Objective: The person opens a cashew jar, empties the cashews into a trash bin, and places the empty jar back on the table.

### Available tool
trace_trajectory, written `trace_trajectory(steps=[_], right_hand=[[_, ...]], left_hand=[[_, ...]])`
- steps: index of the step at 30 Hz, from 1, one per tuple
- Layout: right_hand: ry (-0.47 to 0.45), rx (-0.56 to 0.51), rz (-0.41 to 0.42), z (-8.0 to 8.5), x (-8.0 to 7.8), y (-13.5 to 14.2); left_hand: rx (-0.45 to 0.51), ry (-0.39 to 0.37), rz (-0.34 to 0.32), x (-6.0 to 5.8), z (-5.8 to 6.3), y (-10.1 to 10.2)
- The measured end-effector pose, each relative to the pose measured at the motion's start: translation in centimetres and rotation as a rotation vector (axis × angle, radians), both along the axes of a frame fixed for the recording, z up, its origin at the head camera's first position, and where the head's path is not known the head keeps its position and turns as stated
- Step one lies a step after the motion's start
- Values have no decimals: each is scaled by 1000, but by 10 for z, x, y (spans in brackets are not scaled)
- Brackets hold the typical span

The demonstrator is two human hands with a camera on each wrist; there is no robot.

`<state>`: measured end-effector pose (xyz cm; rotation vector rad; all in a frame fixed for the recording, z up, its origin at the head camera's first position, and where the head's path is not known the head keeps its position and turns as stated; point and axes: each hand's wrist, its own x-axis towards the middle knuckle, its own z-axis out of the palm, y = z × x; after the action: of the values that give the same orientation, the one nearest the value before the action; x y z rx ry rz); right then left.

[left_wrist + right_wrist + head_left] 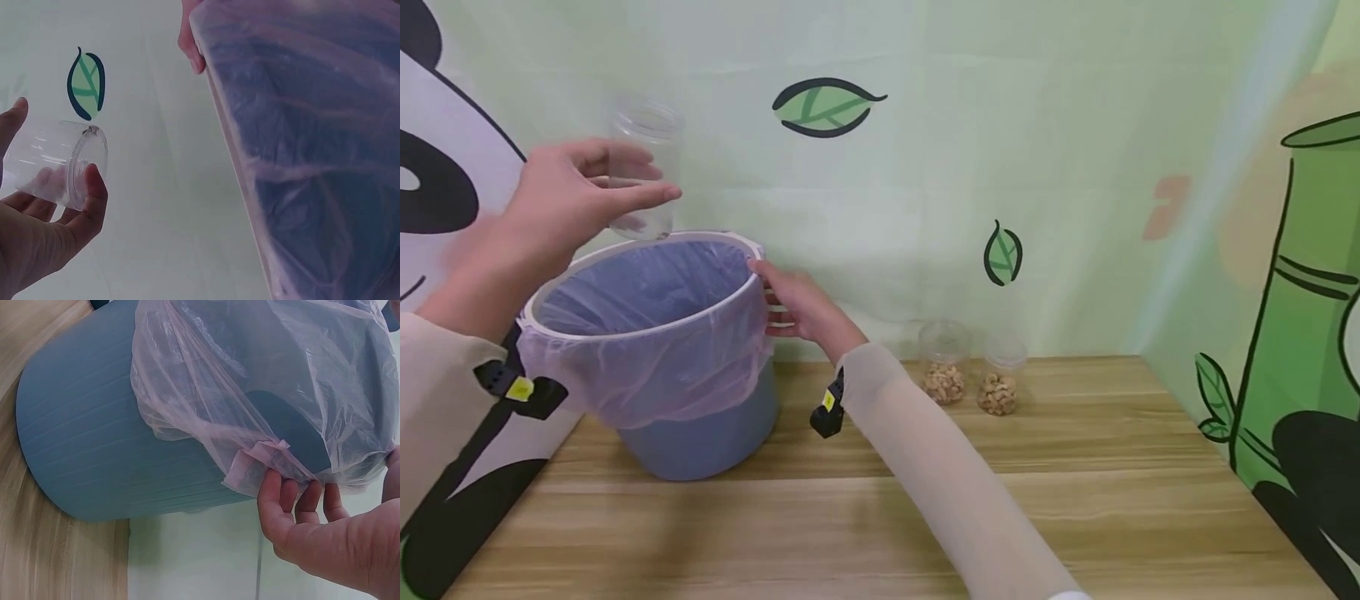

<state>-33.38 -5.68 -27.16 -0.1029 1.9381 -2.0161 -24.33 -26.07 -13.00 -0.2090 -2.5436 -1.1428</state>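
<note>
Fingers and thumb of my left hand (561, 196) grip a clear plastic jar (658, 158), held upright over the back of a blue trash bin (715, 446). Nothing shows inside this jar (47, 150) in the left wrist view. A thin pinkish bag (670, 379) lines the bin and hangs folded down over its white rim. At the bin's right side, my right hand (805, 308) holds the rim, thumb on the edge. Its bent fingers (272, 497) press the bag from outside in the right wrist view.
Two clear jars, one on the left (943, 379) and one on the right (997, 392), stand by the back wall with tan nut-like pieces in them. The wooden tabletop (820, 533) meets a printed cloth backdrop (925, 167) behind and at both sides.
</note>
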Motion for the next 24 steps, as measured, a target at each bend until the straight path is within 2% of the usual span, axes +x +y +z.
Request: trace_trajectory(steps=[4,10,15,18,24], right_hand=[[-6,6,9,0,0,0],[35,32,86,2,0,4],[142,164,156,3,1,18],[219,249,177,4,-2,26],[297,349,260,7,-9,37]], left_hand=[[38,-9,-46,3,-4,4],[58,-18,-87,14,-10,11],[61,-25,-124,26,-19,26],[79,-15,-172,33,-23,37],[133,-8,-236,45,-27,46]])
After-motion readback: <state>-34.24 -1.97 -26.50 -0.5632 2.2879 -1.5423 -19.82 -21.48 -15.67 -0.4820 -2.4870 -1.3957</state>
